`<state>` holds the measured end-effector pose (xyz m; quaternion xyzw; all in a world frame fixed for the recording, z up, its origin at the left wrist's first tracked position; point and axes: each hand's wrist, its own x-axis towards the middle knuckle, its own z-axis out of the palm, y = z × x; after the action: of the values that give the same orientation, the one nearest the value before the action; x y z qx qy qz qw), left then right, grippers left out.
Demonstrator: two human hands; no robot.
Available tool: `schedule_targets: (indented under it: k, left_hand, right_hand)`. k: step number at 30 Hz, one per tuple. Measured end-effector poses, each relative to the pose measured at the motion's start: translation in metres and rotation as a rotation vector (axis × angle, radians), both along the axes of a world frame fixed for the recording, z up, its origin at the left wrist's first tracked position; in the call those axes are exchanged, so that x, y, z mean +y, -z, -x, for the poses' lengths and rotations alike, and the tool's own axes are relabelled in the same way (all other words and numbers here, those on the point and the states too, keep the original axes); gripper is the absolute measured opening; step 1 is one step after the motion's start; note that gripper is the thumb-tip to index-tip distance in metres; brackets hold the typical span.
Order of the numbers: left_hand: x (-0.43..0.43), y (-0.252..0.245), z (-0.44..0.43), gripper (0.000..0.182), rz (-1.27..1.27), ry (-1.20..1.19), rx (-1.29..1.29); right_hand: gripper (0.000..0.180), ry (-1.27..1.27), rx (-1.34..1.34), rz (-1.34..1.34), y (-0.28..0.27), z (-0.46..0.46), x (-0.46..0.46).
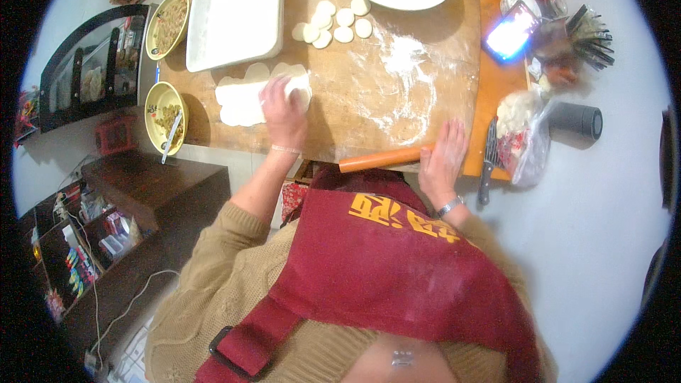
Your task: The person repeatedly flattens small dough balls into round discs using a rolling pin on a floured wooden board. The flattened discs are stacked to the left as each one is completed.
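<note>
My left hand (pixel 283 111) is over a group of thin, overlapping rolled dough wrappers (pixel 239 101) at the left of the floured wooden board (pixel 340 111). Its fingers touch the wrappers at their right side; whether they pinch one is not clear. My right hand (pixel 446 154) lies flat, fingers extended, at the board's near right edge, beside the right end of a wooden rolling pin (pixel 380 159). Several small flattened dough rounds (pixel 343 34) sit farther back. Loose white flour (pixel 407 58) is spread across the board's right half.
A white rectangular tray (pixel 194 37) and a white plate (pixel 399 2) stand at the back. Two yellow bowls of filling (pixel 149 26) are at the left. To the right are a lit phone (pixel 512 32), a knife (pixel 485 173), a plastic bag (pixel 534 154) and a dark cylinder (pixel 577 121).
</note>
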<state>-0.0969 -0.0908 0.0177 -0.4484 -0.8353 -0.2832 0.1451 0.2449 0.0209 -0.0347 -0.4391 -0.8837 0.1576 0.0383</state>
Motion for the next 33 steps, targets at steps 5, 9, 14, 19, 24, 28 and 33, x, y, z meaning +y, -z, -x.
schedule_targets:
  k: [5, 9, 14, 19, 24, 28, 33]
  left_hand:
    - [0.094, 0.028, 0.042, 0.035, 0.144, 0.010, -0.174]
    - [0.116, 0.039, 0.058, 0.036, 0.287, 0.001, 0.020]
    - [0.102, 0.024, 0.032, 0.028, 0.107, 0.027, -0.093]
    - [0.125, 0.015, -0.026, 0.022, 0.166, 0.254, -0.725]
    - [0.151, 0.024, -0.044, 0.021, 0.264, 0.273, -0.644]
    - [0.124, 0.031, -0.071, 0.018, 0.428, 0.744, -0.605]
    - [0.101, 0.024, -0.092, 0.018, 0.428, 0.564, -0.795]
  right_hand:
    - [0.082, 0.021, -0.004, -0.014, -0.020, 0.018, 0.007]
    - [0.081, 0.041, 0.002, 0.015, -0.025, 0.020, 0.006]
    - [0.079, 0.025, 0.038, -0.035, -0.021, 0.015, 0.005]
    - [0.065, 0.027, 0.134, -0.077, -0.032, 0.023, 0.008]
    - [0.050, 0.027, 0.097, -0.025, -0.028, 0.018, 0.009]
    - [0.047, -0.010, -0.036, -0.176, -0.007, -0.004, 0.007]
    - [0.058, 0.016, 0.056, -0.085, 0.001, 0.018, 0.045]
